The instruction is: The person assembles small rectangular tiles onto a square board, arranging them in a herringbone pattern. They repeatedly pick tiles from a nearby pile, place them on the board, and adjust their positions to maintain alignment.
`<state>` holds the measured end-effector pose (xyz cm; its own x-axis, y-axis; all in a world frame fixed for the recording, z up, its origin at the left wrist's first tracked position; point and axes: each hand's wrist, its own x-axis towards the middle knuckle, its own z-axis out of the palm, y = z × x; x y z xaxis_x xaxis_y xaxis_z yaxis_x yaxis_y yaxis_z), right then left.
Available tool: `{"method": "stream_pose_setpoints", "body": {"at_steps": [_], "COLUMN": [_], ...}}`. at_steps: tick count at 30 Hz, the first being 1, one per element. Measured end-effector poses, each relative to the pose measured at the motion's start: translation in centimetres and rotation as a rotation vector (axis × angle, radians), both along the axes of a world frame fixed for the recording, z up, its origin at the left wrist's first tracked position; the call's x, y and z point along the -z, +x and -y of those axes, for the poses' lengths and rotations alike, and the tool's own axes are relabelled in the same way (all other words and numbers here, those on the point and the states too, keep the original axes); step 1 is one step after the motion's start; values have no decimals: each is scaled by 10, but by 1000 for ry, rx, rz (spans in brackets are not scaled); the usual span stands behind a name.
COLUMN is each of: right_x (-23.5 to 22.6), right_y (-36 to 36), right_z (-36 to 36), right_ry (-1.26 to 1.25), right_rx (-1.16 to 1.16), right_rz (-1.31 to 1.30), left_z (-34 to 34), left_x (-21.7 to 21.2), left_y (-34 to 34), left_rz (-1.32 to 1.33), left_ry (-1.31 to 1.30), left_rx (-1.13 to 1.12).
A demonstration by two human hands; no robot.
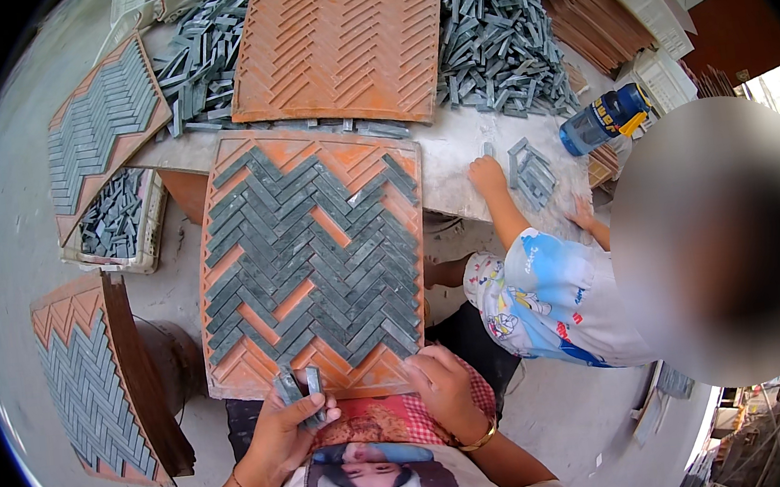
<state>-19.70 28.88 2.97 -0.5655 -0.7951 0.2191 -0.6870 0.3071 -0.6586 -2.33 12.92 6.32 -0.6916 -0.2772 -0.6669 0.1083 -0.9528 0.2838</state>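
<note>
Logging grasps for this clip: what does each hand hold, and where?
Left hand grips a few grey tile strips by their lower ends. Right hand holds nothing; it rests on the orange mould tray.

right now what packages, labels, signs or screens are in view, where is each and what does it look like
blue plastic bottle: lying on its side at the table's right edge, yellow label band, dark cap end.
white plastic crate: left of the table, below its edge, rectangular, holding grey stone strips.
printed picture on the person's white shirt: bottom centre, a portrait with red and black lettering under it.
cartoon print on the other person's white and blue shirt: right of centre.
no screens or signs visible.
</note>
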Motion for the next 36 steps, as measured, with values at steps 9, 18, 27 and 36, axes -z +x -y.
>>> {"method": "stream_pose_setpoints", "body": {"at_steps": [9, 18, 27, 36], "right_x": [4, -5, -2, 2], "right_y": [-7, -10, -8, -10], "right_z": [9, 15, 5, 5], "right_ry": [40, 19, -27, 4], "right_rx": [242, 79, -7, 134], "right_rz": [236, -167, -176, 38], "left_z": [1, 2, 4, 4], "left_x": [-5, -1, -3, -5], "left_y": [-3, -1, -4, -7], "left_rz": [32, 18, 21, 32], "left_ry": [-31, -6, -33, -44], "left_rx": [-16, -23, -8, 24]}}
